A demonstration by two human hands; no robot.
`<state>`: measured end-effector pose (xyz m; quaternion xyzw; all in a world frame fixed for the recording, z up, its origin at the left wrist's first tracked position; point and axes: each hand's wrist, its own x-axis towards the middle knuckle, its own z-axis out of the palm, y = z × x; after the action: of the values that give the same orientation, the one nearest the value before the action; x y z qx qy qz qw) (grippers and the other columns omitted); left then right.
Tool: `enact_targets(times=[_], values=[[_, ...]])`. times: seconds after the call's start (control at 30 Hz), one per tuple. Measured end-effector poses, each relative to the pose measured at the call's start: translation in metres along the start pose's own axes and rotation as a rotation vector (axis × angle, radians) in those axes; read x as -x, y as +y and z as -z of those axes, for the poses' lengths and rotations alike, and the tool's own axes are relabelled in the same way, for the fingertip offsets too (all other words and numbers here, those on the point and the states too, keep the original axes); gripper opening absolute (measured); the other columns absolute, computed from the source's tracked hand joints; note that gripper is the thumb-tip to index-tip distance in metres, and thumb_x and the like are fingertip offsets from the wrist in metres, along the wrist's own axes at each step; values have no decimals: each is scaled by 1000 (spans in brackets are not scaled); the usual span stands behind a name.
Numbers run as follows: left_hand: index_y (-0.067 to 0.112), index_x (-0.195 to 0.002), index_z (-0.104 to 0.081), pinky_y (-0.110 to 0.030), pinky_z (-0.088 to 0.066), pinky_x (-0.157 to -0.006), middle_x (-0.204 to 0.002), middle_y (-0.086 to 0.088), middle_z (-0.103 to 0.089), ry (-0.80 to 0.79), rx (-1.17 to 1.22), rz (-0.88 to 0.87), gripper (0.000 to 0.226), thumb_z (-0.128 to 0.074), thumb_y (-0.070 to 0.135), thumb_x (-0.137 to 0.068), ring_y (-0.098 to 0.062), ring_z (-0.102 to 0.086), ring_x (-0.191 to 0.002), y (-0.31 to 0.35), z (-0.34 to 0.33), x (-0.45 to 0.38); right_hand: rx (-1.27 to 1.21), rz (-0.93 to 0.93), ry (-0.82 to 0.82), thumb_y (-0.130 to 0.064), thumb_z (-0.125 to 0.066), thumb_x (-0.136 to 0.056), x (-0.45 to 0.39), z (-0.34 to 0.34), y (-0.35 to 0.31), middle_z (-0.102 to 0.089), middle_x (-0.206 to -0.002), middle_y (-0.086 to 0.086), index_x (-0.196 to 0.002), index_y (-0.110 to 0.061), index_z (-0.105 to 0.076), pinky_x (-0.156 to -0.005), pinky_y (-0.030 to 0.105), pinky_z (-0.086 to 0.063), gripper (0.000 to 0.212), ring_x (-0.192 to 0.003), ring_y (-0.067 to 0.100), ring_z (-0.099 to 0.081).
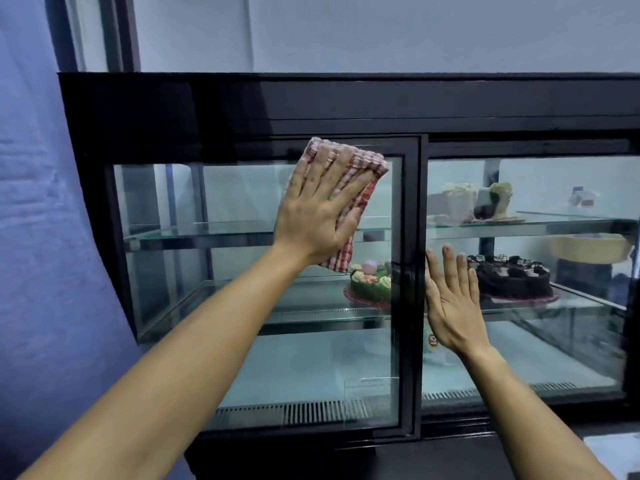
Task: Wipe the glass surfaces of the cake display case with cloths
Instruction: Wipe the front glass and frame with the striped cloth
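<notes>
Pressing flat, the left hand (320,216) pins the cloth (346,188) against the left pane (242,341), high up near its top right corner. Fingers (341,171) spread and straight, palm holding the red-checked cloth to the glass rather than gripping it. Most of this pane lies below and to the left of the cloth, so the coming stroke looks like a sweep down or leftward. Right hand (453,306) is open and empty, fingers up, near or on the right pane (554,358) just beside the centre frame (414,271); whether it touches the glass I cannot tell. Left hand is plainly the working one. Cakes (512,277) sit inside on the shelves, behind the glass.
</notes>
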<state>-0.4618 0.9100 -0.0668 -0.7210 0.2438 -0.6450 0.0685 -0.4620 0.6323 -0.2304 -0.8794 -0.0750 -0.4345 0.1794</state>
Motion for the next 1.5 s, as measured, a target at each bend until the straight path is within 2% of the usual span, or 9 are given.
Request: enact_targets(times=[0.23, 0.4, 0.5, 0.77, 0.93, 1.13, 1.23, 1.4, 1.5], values=[[34, -162, -32, -57, -8, -129, -173, -8, -18, -38, 49, 272, 62, -45, 46, -103, -34, -4, -160, 10, 7, 100, -202, -135, 233, -39, -22, -106, 3, 6, -55, -19, -172, 2, -163, -21, -28, -129, 45, -3, 59, -159, 18, -11], [35, -161, -35, -55, -8, -129, -173, -3, -9, -72, 26, 212, 64, -50, 47, -100, -33, -4, -161, -1, 5, 214, -20, 124, 292, -42, -29, -108, 4, -24, -123, 4, -173, 12, -165, -11, -7, -129, 48, 1, 69, -160, 32, 2], [35, -158, -38, -54, -6, -129, -175, 1, -3, -69, 7, 183, 63, -49, 47, -98, -31, -2, -161, -33, 9, 267, 41, 66, 333, -43, -33, -108, 1, -43, -137, 10, -171, 12, -164, -12, 4, -128, 55, 0, 73, -159, 37, 3], [37, -164, -22, -56, -1, -129, -175, -2, -2, -120, -34, 180, 73, -44, 42, -95, -36, 4, -160, -169, 46, 368, 91, 36, 351, -46, -26, -109, -2, -44, -142, -3, -169, 28, -163, -2, -7, -128, 55, 3, 72, -157, 44, -1], [32, -167, -11, -57, 6, -128, -174, -8, 8, -195, -24, 428, 74, -37, 43, -99, -40, 10, -159, -118, 39, 402, 86, 12, 383, -50, -20, -108, -2, -48, -147, -4, -169, 28, -163, -3, -8, -128, 57, 1, 73, -157, 44, -2], [38, -164, -19, -50, 5, -130, -175, -1, 7, -315, 93, 53, 69, -47, 47, -101, -30, 9, -161, 8, 7, 411, 68, 27, 376, -49, -25, -108, -1, -47, -143, -2, -170, 25, -164, -7, -5, -128, 57, 2, 73, -158, 42, 1], [38, -159, -36, -48, 0, -129, -175, 3, -2, -277, 100, -62, 62, -54, 45, -99, -24, 1, -161, -6, 9, 413, 78, 35, 385, -43, -30, -109, 0, -46, -141, -2, -170, 25, -164, -7, -5, -128, 57, 1, 71, -158, 42, 0], [41, -165, -13, -52, 3, -129, -175, 1, 6, -209, -14, 333, 77, -46, 41, -95, -32, 8, -161, -98, 35, 456, 99, 26, 470, -50, -22, -107, -2, -51, -145, -11, -168, 29, -163, -3, -13, -127, 56, -2, 73, -156, 45, -8], [31, -167, -13, -57, 5, -128, -173, -19, 4, -206, 50, 630, 72, -40, 37, -100, -42, 8, -159, -81, 34, 463, 118, 19, 489, -47, -25, -107, -2, -52, -145, -12, -168, 29, -163, -3, -14, -127, 57, -3, 72, -156, 45, -9]])
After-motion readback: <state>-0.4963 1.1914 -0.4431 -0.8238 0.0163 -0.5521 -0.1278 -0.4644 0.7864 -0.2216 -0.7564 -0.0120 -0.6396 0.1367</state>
